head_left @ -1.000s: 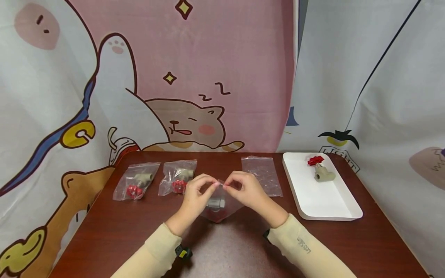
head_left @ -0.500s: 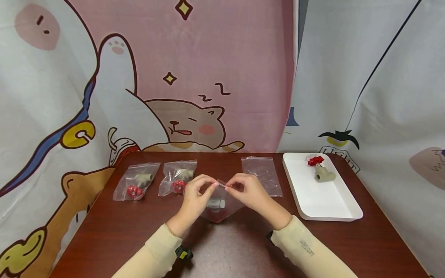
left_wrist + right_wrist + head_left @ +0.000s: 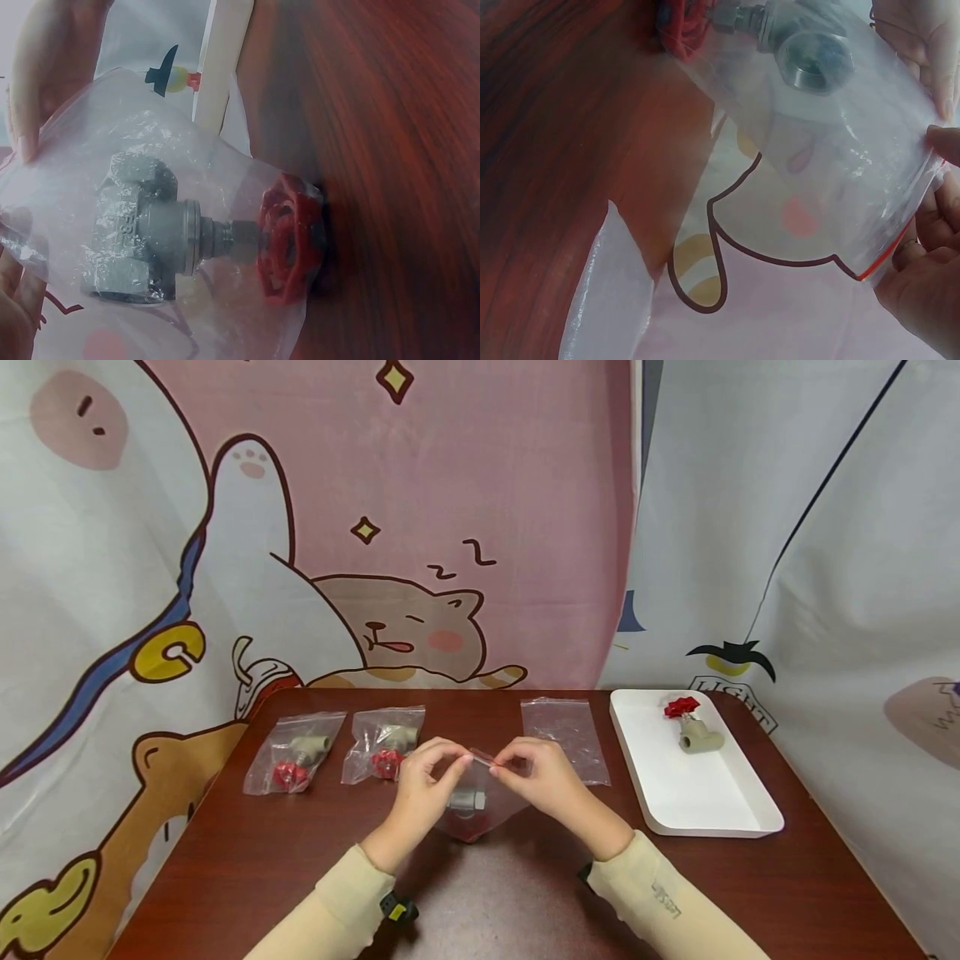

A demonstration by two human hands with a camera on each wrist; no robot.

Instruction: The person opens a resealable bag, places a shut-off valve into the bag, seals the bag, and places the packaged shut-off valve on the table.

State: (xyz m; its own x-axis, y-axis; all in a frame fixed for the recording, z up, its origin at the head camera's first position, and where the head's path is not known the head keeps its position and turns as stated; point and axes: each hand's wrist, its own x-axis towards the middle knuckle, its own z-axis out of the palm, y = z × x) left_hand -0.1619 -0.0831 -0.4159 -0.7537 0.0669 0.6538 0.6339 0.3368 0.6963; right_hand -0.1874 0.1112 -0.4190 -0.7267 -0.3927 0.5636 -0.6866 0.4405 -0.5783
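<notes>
Between the two hands hangs a clear zip bag (image 3: 225, 150) with a red line along its top edge. Inside it is a grey metal valve (image 3: 142, 232) with a red handwheel (image 3: 289, 240), the wheel lowermost, at the tabletop. My left hand (image 3: 422, 785) pinches the bag's top edge between thumb and fingertips. A short way to its right, my right hand (image 3: 543, 777) pinches the same edge. In the right wrist view the red seal line runs down from the fingers toward the bag's corner.
Two bagged valves, a left one (image 3: 309, 747) and a right one (image 3: 397, 739), lie at the back left of the brown table (image 3: 480, 902). A flat zip bag (image 3: 566, 727) lies behind my right hand. A white tray (image 3: 697, 802) at right holds an unbagged beige valve (image 3: 699, 738).
My right hand has slid a little to the right and down along the bag's top edge, widening the gap between the hands. The left hand stays nearly in place.
</notes>
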